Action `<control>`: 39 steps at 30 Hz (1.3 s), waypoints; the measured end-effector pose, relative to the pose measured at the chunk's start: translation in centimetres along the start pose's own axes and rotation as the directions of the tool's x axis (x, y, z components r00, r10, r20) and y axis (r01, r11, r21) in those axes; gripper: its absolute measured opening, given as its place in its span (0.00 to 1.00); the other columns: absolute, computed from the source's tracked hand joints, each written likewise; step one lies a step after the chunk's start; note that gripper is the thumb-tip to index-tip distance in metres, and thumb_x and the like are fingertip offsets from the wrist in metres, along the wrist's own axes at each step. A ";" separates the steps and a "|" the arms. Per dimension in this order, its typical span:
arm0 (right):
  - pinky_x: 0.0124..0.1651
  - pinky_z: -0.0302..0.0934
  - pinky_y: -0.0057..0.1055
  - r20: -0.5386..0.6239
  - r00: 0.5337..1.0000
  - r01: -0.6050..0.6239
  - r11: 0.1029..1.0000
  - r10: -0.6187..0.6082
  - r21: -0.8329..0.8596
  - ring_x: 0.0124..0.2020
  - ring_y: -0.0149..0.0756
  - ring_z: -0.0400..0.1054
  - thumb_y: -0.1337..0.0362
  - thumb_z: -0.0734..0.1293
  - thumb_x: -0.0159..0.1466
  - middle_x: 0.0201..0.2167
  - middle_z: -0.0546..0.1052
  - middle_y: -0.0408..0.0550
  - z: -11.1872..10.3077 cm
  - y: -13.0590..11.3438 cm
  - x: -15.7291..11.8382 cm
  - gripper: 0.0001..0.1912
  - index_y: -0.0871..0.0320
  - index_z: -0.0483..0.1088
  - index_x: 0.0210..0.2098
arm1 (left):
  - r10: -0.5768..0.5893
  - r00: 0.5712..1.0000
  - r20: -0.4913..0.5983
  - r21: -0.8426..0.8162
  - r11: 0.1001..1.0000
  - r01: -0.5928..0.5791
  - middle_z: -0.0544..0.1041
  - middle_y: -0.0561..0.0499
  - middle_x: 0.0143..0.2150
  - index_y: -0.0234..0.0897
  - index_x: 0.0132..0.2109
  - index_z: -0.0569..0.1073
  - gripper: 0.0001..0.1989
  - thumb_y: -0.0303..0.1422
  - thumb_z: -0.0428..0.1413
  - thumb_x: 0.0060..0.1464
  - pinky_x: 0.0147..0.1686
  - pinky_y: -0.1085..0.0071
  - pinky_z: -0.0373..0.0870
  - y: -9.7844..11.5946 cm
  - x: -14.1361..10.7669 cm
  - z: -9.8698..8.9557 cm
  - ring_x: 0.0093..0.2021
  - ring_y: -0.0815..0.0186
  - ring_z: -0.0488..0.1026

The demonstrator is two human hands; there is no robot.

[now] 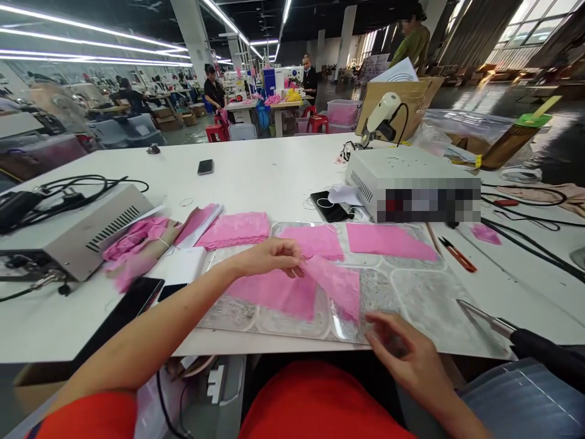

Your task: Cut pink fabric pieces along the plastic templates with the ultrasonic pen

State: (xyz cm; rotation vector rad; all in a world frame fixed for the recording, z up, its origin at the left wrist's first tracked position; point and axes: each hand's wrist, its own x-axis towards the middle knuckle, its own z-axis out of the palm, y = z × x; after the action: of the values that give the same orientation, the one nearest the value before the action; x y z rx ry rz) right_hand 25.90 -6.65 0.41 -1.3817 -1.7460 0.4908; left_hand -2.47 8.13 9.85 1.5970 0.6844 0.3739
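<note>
My left hand (276, 256) reaches over the middle of the work area with its fingers pinched on a pink fabric piece (338, 283), which hangs from the fingertips toward the front right. Beneath it, another pink panel (278, 292) lies flat on a clear-topped grey mat (411, 286). My right hand (404, 350) hovers at the mat's front edge, fingers curved and apart, with nothing in them. Behind the left hand lie a pink fabric stack (235, 228), a second stack (322, 239) and a pink tapered piece (388, 241).
A hot-knife-like tool (493, 323) with a black handle lies at the front right. Orange-handled thread snips (459, 255) rest near the grey box (411, 177). Another grey box (86, 225) with cables stands at left. Phones (205, 166) lie about the white table (269, 164).
</note>
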 end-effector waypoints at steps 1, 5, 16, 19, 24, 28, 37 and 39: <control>0.36 0.73 0.28 0.023 0.994 0.104 0.993 -0.103 -0.056 0.34 0.34 0.75 0.60 0.67 0.61 0.37 0.79 0.49 0.9 -0.4 0.7 0.11 0.54 0.73 0.43 | -0.012 0.999 -0.031 -0.027 1.000 0.011 0.79 0.43 0.41 0.33 0.36 0.69 0.14 0.41 0.59 0.58 0.42 0.67 0.76 -0.8 -1.2 -0.6 0.43 0.63 0.79; 0.46 0.72 0.36 0.114 0.946 0.322 0.917 -0.303 -0.234 0.44 0.39 0.73 0.65 0.66 0.62 0.42 0.76 0.52 3.4 -0.8 2.4 0.13 0.55 0.70 0.47 | -0.027 0.993 -0.115 -0.127 0.992 0.012 0.79 0.43 0.44 0.33 0.33 0.69 0.17 0.43 0.61 0.55 0.44 0.66 0.76 -3.3 -3.8 -1.8 0.42 0.65 0.78; 0.36 0.69 0.26 0.132 0.918 0.393 0.898 -0.373 -0.196 0.35 0.31 0.72 0.70 0.64 0.64 0.35 0.74 0.47 3.9 -2.7 5.3 0.05 0.55 0.70 0.38 | 0.018 0.990 -0.142 -0.212 0.976 -0.048 0.79 0.44 0.44 0.33 0.33 0.69 0.16 0.40 0.64 0.52 0.47 0.65 0.74 -5.2 -4.2 -4.8 0.44 0.63 0.78; 0.38 0.70 0.28 0.182 0.877 0.471 0.868 -0.444 -0.155 0.37 0.33 0.72 0.72 0.63 0.64 0.35 0.75 0.48 5.2 -4.1 5.8 0.07 0.54 0.70 0.39 | 0.001 0.993 -0.122 -0.170 0.985 -0.022 0.79 0.44 0.44 0.33 0.31 0.68 0.15 0.38 0.64 0.51 0.45 0.65 0.74 -5.2 -6.1 -6.0 0.42 0.63 0.78; 0.37 0.71 0.30 0.329 0.810 0.537 0.839 -0.484 -0.086 0.35 0.34 0.71 0.73 0.61 0.64 0.35 0.75 0.49 7.3 -4.7 5.2 0.08 0.56 0.70 0.38 | -0.054 0.997 -0.061 0.155 0.986 0.063 0.79 0.44 0.44 0.34 0.30 0.67 0.10 0.34 0.58 0.55 0.41 0.69 0.71 -5.5 -9.0 -6.4 0.45 0.62 0.76; 0.39 0.72 0.32 0.345 0.821 0.512 0.855 -0.456 -0.088 0.38 0.36 0.72 0.72 0.62 0.64 0.37 0.75 0.51 7.2 -4.1 4.8 0.09 0.56 0.70 0.42 | -0.067 0.996 -0.066 0.262 0.962 0.082 0.78 0.44 0.44 0.34 0.32 0.70 0.05 0.32 0.55 0.54 0.39 0.71 0.70 -5.8 -9.6 -5.8 0.43 0.62 0.75; 0.42 0.73 0.32 0.316 0.844 0.489 0.864 -0.434 -0.120 0.41 0.37 0.75 0.67 0.63 0.64 0.41 0.76 0.51 5.9 -2.7 4.4 0.10 0.54 0.71 0.45 | 0.019 0.983 -0.185 0.506 0.859 0.079 0.74 0.47 0.47 0.38 0.41 0.77 0.07 0.32 0.58 0.54 0.42 0.70 0.67 -5.6 -11.7 -3.9 0.42 0.64 0.71; 0.42 0.73 0.32 0.324 0.833 0.508 0.852 -0.449 -0.124 0.42 0.38 0.75 0.67 0.64 0.64 0.42 0.76 0.51 5.9 -2.7 4.4 0.11 0.54 0.70 0.46 | 0.024 0.976 -0.214 0.541 0.835 0.099 0.73 0.47 0.47 0.39 0.43 0.77 0.09 0.32 0.60 0.53 0.46 0.68 0.67 -6.0 -12.3 -3.4 0.45 0.63 0.71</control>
State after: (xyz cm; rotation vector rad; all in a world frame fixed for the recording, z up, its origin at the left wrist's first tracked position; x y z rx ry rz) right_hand 19.40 -2.27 0.60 -0.9708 -2.3485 0.2355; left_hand -15.24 3.23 6.35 2.1055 1.0571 0.3380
